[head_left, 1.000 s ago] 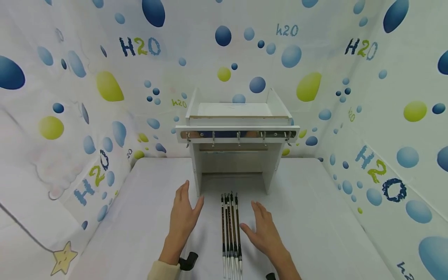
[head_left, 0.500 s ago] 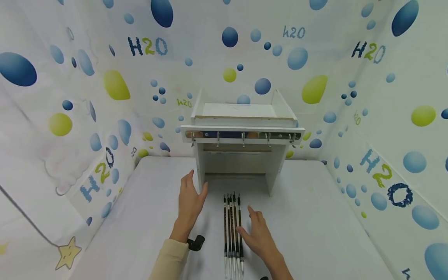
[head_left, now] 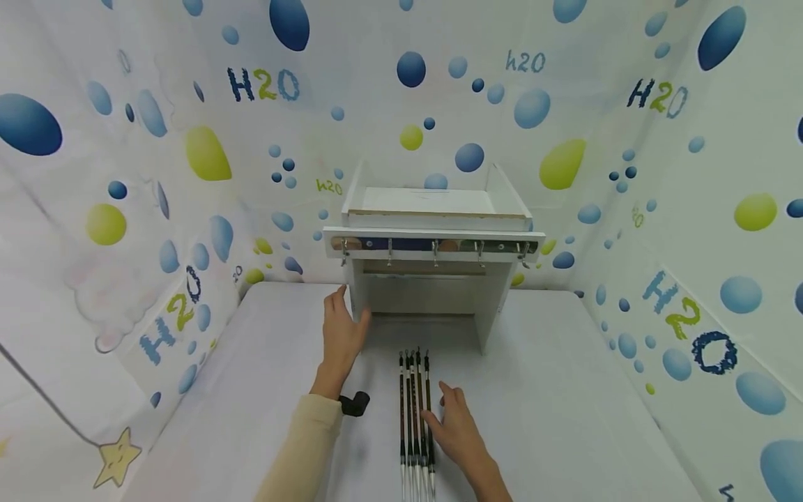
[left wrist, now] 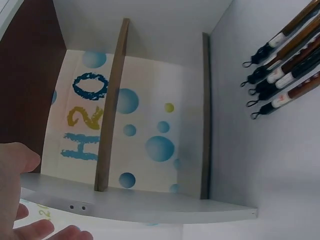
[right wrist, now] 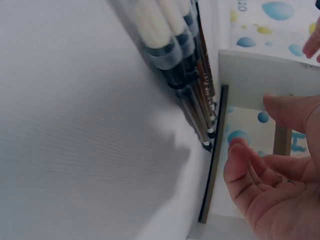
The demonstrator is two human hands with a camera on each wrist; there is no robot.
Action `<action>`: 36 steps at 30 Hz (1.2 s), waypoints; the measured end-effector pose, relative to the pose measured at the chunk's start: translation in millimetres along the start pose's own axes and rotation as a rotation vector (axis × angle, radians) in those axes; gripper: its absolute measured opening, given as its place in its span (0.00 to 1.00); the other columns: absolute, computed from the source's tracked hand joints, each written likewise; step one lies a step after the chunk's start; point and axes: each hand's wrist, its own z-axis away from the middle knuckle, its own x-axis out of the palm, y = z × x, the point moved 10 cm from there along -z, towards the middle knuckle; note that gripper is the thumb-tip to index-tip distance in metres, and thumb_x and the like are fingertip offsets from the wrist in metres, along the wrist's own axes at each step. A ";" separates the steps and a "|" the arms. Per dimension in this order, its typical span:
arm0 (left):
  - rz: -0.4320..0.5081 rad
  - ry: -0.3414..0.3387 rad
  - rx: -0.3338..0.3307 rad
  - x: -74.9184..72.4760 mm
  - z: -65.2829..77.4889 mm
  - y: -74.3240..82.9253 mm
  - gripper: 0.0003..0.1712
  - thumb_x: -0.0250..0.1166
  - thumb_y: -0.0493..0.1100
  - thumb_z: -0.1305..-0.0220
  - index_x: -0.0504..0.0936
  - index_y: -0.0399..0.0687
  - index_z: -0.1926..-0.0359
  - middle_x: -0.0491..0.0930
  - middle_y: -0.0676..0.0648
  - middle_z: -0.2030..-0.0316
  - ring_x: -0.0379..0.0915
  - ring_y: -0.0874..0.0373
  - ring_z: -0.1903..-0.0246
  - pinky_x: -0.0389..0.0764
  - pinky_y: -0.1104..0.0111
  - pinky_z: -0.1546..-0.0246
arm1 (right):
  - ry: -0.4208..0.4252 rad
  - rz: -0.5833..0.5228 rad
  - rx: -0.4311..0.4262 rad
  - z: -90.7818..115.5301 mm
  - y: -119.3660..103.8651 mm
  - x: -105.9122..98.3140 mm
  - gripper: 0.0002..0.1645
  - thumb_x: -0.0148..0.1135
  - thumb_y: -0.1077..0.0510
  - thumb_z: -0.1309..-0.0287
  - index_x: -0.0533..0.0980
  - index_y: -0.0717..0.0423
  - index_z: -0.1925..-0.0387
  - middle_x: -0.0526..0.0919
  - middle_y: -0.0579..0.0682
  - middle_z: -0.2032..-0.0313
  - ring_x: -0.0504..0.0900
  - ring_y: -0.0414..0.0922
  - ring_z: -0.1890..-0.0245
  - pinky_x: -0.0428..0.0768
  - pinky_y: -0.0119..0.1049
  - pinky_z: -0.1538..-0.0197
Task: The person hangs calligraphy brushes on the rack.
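Several calligraphy brushes (head_left: 410, 411) lie side by side on the white table, hanging loops toward the shelf. Their pale bristle heads (right wrist: 152, 25) look clear-covered in the right wrist view. Behind them stands a white shelf (head_left: 439, 222) with a row of metal hooks (head_left: 436, 252) along its front rail. My left hand (head_left: 341, 335) is beside the shelf's left side panel, thumb and fingers spread around its edge; whether it touches the panel I cannot tell. My right hand (head_left: 459, 429) hovers just right of the brushes, fingers loosely bent and holding nothing.
A white cloth wall (head_left: 351, 139) printed with blue and green drops surrounds the table on three sides. The white tabletop (head_left: 564, 390) extends to both sides of the brushes. The shelf has an open tray (head_left: 426, 200) on top and an open space under the rail.
My left hand has moved forward toward the shelf's left panel. My right hand has drawn inward, closer to the brushes, with its fingers bending more. Brushes and shelf stay put.
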 end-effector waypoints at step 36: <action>-0.109 0.142 0.196 -8.1 -48.1 25.2 0.16 0.58 0.39 0.29 0.80 0.30 0.71 0.79 0.35 0.76 0.75 0.42 0.77 0.77 0.51 0.76 | 0.026 0.061 -0.009 -10.2 14.0 26.6 0.22 0.67 0.63 0.41 0.76 0.77 0.51 0.80 0.55 0.71 0.78 0.42 0.73 0.80 0.38 0.70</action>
